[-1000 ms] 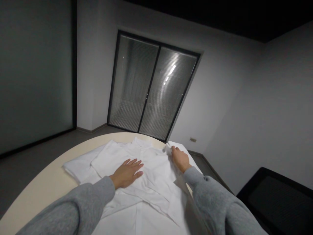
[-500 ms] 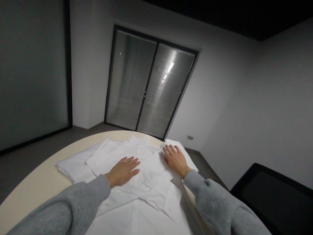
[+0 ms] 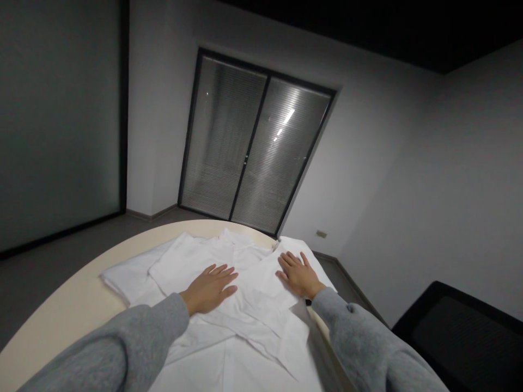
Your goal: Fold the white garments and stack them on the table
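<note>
A white shirt [image 3: 241, 296] lies spread on the round table, its collar toward the far edge and its sleeves folded across the middle. On its left part, my left hand [image 3: 210, 288] rests flat with the fingers stretched out. My right hand [image 3: 300, 275] lies palm down on the right shoulder area, fingers extended. Neither hand grips the cloth. Part of the shirt hangs over the table's right edge, and its lower end runs out of view at the bottom.
The cream round table [image 3: 77, 296] curves away at the left. A black mesh chair [image 3: 461, 337] stands at the lower right. Beyond the table are a glass door with blinds [image 3: 253, 147], a frosted glass panel [image 3: 61, 120] and a wall socket [image 3: 321, 234].
My right hand has slid slightly down and toward the right over the shirt. My left hand stays flat in nearly the same place. The view has shifted a little.
</note>
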### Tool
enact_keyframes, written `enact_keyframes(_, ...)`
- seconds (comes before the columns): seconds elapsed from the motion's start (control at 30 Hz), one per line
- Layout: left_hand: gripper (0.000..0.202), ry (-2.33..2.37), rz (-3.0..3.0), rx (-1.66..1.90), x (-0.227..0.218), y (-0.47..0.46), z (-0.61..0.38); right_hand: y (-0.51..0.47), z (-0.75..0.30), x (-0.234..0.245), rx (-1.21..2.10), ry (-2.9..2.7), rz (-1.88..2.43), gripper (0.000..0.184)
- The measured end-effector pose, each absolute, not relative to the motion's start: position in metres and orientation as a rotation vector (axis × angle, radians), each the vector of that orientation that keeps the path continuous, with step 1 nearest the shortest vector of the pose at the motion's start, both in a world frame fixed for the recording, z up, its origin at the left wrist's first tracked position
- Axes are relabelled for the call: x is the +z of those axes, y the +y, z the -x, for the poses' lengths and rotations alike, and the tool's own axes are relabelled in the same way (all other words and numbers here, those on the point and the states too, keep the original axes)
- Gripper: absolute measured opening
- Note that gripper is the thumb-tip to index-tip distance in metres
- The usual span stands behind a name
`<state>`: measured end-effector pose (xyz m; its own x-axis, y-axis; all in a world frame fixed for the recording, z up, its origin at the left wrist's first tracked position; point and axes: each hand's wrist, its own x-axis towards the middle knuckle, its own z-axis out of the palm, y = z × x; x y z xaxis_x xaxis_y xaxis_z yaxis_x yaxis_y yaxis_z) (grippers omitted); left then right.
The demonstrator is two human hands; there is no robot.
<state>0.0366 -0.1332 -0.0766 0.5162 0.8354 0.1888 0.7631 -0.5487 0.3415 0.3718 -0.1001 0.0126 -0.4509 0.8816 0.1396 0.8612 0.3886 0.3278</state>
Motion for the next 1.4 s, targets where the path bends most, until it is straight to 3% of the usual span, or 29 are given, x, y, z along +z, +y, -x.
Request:
enact_keyframes(0.17,0.066,1.359,-2.553,0.485,-0.079,-0.132,-0.038,-0.156,-0.324,0.013,0.58,2.702,-1.532,0.063)
enact_keyframes(0.37,0.064,1.349,-2.579,0.49,-0.087,-0.127,-0.035,-0.236,-0.295,-0.03,-0.115,2.85,-1.361,0.062)
enact_keyframes(0.5,0.063,1.345,-2.571,0.489,-0.09,-0.125,-0.037,-0.253,-0.316,-0.044,-0.215,2.788,-1.538,0.064)
enact_keyframes(0.67,0.059,1.387,-2.561,0.546,-0.06,-0.138,-0.026,-0.278,-0.349,-0.051,-0.106,2.784,-1.612,0.064)
enact_keyframes(0.8,0.054,1.61,-2.4,0.68,-0.01,-0.18,0.028,-0.29,-0.375,-0.066,0.231,2.825,-1.728,0.057)
enact_keyframes(0.9,0.049,1.817,-2.223,0.538,0.009,-0.229,0.073,-0.285,-0.383,-0.076,0.481,2.938,-1.606,0.044)
enact_keyframes(1.1,0.046,2.139,-2.13,0.333,-0.036,-0.298,0.09,-0.275,-0.369,-0.079,0.754,2.966,-1.367,0.023)
enact_keyframes(1.27,0.04,2.155,-2.202,0.415,-0.055,-0.291,0.08,-0.28,-0.359,-0.051,0.733,2.88,-1.411,0.039)
enact_keyframes(1.4,0.03,2.035,-2.239,0.458,-0.043,-0.274,0.086,-0.285,-0.352,-0.02,0.674,2.889,-1.499,0.039)
